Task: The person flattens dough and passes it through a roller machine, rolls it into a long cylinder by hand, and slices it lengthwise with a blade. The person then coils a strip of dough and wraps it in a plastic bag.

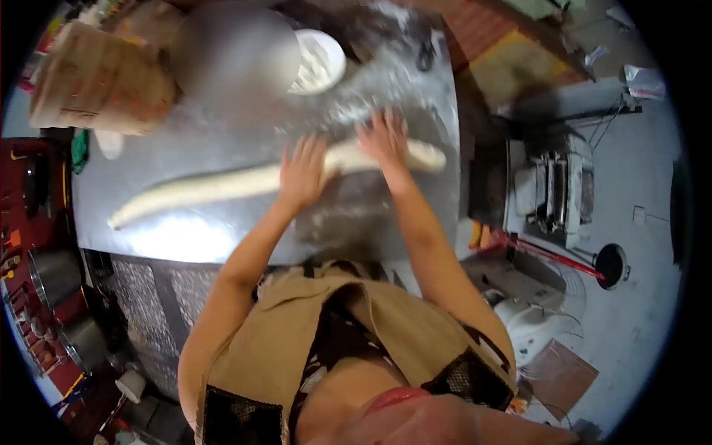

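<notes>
A long, thick roll of pale dough (215, 187) stretches across the metal work table (170, 159), thinner at its left end. My left hand (302, 172) lies flat on the middle of the roll, fingers stretched out and pointing away from me. Farther right, my right hand (384, 139) rests on the dough near its right end, its fingers also extended. Both palms touch the dough, and neither hand grasps it. Between the two hands a short stretch of dough shows.
Behind the dough stands a white bowl (326, 59) with white flour-like contents, partly covered by a blurred patch. A brown paper sack (104, 81) sits at the back left. A small dark object (425, 55) lies at the back right. Beside the table's right edge is a machine with rollers (555, 189).
</notes>
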`<move>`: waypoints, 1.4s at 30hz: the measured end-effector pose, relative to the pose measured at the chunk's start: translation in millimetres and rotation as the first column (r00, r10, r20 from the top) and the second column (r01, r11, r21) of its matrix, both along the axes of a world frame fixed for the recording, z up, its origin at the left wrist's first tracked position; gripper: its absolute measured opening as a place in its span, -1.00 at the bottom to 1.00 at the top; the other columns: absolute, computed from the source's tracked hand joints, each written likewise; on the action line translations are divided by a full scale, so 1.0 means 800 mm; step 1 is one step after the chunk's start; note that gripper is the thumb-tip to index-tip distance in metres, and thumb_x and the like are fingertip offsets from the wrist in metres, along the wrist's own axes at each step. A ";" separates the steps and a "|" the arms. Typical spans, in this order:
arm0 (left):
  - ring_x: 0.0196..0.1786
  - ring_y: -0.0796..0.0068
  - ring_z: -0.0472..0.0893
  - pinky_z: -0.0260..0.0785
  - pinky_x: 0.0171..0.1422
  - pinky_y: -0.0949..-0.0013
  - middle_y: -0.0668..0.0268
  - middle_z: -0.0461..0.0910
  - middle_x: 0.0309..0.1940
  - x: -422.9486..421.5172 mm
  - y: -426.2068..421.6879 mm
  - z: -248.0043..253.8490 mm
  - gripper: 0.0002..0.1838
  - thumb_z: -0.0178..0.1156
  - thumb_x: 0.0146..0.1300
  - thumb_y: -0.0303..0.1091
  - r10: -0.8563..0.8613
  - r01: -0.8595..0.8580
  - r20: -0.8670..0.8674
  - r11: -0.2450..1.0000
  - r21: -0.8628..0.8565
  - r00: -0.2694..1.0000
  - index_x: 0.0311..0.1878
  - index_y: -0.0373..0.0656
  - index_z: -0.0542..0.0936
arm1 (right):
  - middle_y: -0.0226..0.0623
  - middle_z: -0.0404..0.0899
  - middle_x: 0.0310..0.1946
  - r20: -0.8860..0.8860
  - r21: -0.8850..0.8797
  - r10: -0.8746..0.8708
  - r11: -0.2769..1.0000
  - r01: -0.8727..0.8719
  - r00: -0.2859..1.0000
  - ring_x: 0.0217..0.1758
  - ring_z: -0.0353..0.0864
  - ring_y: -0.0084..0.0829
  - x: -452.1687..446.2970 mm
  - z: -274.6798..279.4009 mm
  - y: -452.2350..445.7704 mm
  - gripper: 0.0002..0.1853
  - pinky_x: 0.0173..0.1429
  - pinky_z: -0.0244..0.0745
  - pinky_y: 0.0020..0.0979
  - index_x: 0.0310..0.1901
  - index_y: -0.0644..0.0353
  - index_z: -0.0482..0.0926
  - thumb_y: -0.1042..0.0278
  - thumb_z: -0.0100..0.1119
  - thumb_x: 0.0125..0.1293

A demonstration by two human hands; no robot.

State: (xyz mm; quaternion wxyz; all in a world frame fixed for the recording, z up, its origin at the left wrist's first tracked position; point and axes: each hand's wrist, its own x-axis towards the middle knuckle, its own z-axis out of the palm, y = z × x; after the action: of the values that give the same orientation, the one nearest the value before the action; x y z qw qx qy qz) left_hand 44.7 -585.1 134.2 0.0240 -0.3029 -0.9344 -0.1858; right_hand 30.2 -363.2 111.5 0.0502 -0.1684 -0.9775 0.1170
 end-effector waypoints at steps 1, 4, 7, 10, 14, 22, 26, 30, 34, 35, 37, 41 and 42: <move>0.43 0.12 0.26 -0.06 0.50 -0.12 0.13 0.34 0.36 -0.020 0.049 -0.011 -0.33 0.02 0.32 0.14 0.104 -0.105 0.174 0.994 -0.002 0.979 0.40 -0.02 0.32 | -0.06 0.25 0.39 -0.035 -0.019 0.001 1.000 -0.002 0.999 0.45 0.16 0.04 -0.026 -0.009 0.011 -0.36 0.52 -0.12 0.10 0.25 0.12 0.45 -0.18 0.04 0.28; 0.42 0.13 0.27 -0.02 0.47 -0.13 0.18 0.34 0.37 -0.024 0.105 -0.003 -0.34 0.03 0.31 0.13 0.191 -0.187 0.434 0.981 -0.053 0.880 0.38 -0.03 0.34 | -0.03 0.27 0.37 -0.053 -0.002 0.232 0.973 -0.232 0.971 0.43 0.18 0.04 0.003 0.001 0.033 -0.38 0.50 -0.12 0.15 0.23 0.08 0.48 -0.16 0.08 0.24; 0.48 0.11 0.19 -0.10 0.50 -0.18 0.21 0.24 0.44 0.085 0.057 -0.008 -0.30 0.05 0.30 0.09 0.000 0.003 0.040 0.997 -0.075 0.999 0.45 0.04 0.26 | -0.11 0.31 0.35 -0.242 -0.039 0.212 0.973 -0.228 0.947 0.40 0.24 0.03 0.156 -0.002 0.048 -0.40 0.45 -0.07 0.24 0.23 -0.08 0.49 -0.13 0.15 0.18; 0.52 0.14 0.12 -0.17 0.52 -0.17 0.26 0.13 0.50 0.127 0.042 -0.001 -0.32 0.03 0.32 0.07 0.012 0.014 0.163 0.987 -0.163 0.987 0.48 0.13 0.21 | -0.17 0.32 0.35 -0.138 0.061 0.195 0.980 -0.188 0.971 0.43 0.24 -0.09 0.223 0.000 0.063 -0.40 0.39 0.01 0.28 0.28 -0.13 0.47 -0.14 0.11 0.21; 0.44 0.13 0.26 0.01 0.45 -0.17 0.24 0.30 0.40 -0.007 0.082 -0.012 -0.49 -0.03 0.38 0.05 0.226 -0.205 0.144 0.967 -0.148 0.963 0.30 0.06 0.43 | -0.17 0.41 0.28 -0.155 0.084 0.205 0.977 -0.193 0.966 0.38 0.31 -0.10 0.087 -0.004 0.124 -0.45 0.39 -0.01 0.31 0.17 -0.06 0.56 -0.14 0.09 0.22; 0.44 0.16 0.23 -0.17 0.53 -0.07 0.25 0.30 0.39 0.080 0.055 -0.017 -0.38 -0.03 0.36 0.11 0.066 -0.064 0.013 0.993 -0.099 0.998 0.41 0.04 0.31 | -0.17 0.56 -0.01 -0.425 0.140 0.257 0.966 -0.217 0.868 0.13 0.47 -0.06 0.167 -0.009 0.167 -0.67 0.35 0.12 0.24 -0.06 0.07 0.63 0.15 0.11 0.20; 0.34 0.17 0.36 0.01 0.45 -0.02 0.22 0.43 0.28 0.051 0.071 0.003 -0.45 0.01 0.36 0.03 0.136 -0.136 -0.018 0.991 -0.017 0.991 0.31 -0.07 0.41 | -0.13 0.58 -0.08 -0.312 -0.021 0.181 0.980 -0.198 0.933 0.04 0.50 0.00 0.114 0.000 0.199 -0.71 0.22 0.26 0.15 -0.08 0.15 0.60 0.20 0.09 0.26; 0.18 0.20 0.47 0.20 0.31 0.07 0.25 0.52 0.16 0.016 0.085 -0.005 -0.50 0.08 0.29 0.01 0.158 -0.157 0.004 0.984 0.086 0.987 0.14 -0.14 0.52 | -0.05 0.57 -0.09 -0.454 -0.200 0.086 0.960 -0.196 0.887 0.04 0.49 0.04 -0.047 0.031 0.198 -0.71 0.16 0.37 -0.09 -0.04 0.24 0.56 0.35 0.18 0.22; 0.12 0.20 0.51 0.26 0.27 0.11 0.21 0.55 0.11 0.017 0.086 -0.008 -0.54 0.09 0.27 -0.01 0.141 -0.138 -0.020 0.986 0.091 0.990 0.07 -0.15 0.55 | -0.06 0.49 0.09 -0.428 -0.244 0.227 0.903 -0.353 0.875 0.17 0.42 0.05 -0.198 0.021 0.128 -0.51 0.23 0.36 -0.07 0.17 0.15 0.44 0.38 0.23 0.17; 0.11 0.20 0.51 0.26 0.27 0.11 0.20 0.55 0.10 0.018 0.086 -0.006 -0.54 0.09 0.27 -0.01 0.133 -0.130 -0.021 0.985 0.113 0.991 0.07 -0.15 0.56 | -0.07 0.47 0.12 -0.437 -0.215 0.298 0.881 -0.420 0.849 0.20 0.41 0.05 -0.227 0.007 0.111 -0.47 0.25 0.36 -0.08 0.21 0.12 0.41 0.38 0.23 0.17; 0.11 0.21 0.52 0.25 0.28 0.11 0.19 0.56 0.10 0.019 0.085 -0.004 -0.56 0.10 0.27 -0.03 0.159 -0.155 -0.034 0.982 0.106 0.987 0.06 -0.14 0.56 | -0.07 0.47 0.11 -0.360 -0.145 0.392 0.873 -0.466 0.847 0.19 0.41 0.06 -0.267 -0.015 0.087 -0.47 0.23 0.38 -0.08 0.22 0.10 0.41 0.36 0.24 0.17; 0.11 0.22 0.52 0.25 0.29 0.13 0.21 0.57 0.08 0.022 0.077 -0.004 -0.57 0.11 0.27 -0.05 0.125 -0.119 -0.046 0.986 0.120 0.991 0.07 -0.14 0.55 | -0.06 0.48 0.09 -0.216 -0.100 0.473 0.860 -0.501 0.854 0.20 0.40 0.06 -0.306 -0.028 0.063 -0.43 0.26 0.36 -0.05 0.25 0.08 0.38 0.36 0.26 0.17; 0.10 0.22 0.52 0.24 0.29 0.13 0.21 0.57 0.08 0.022 0.076 -0.003 -0.57 0.10 0.27 -0.05 0.126 -0.121 -0.037 0.985 0.125 0.991 0.07 -0.14 0.55 | -0.08 0.51 0.05 -0.198 -0.098 0.450 0.875 -0.474 0.871 0.18 0.42 0.05 -0.306 -0.030 0.067 -0.44 0.26 0.34 -0.01 0.24 0.08 0.40 0.37 0.28 0.16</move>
State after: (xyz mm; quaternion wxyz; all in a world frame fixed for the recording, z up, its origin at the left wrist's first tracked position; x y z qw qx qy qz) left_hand 62.4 -524.2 132.1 0.0747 -0.2464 -0.9375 -0.2342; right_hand -214.8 -309.7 87.7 0.0914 0.0782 -0.9704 0.2095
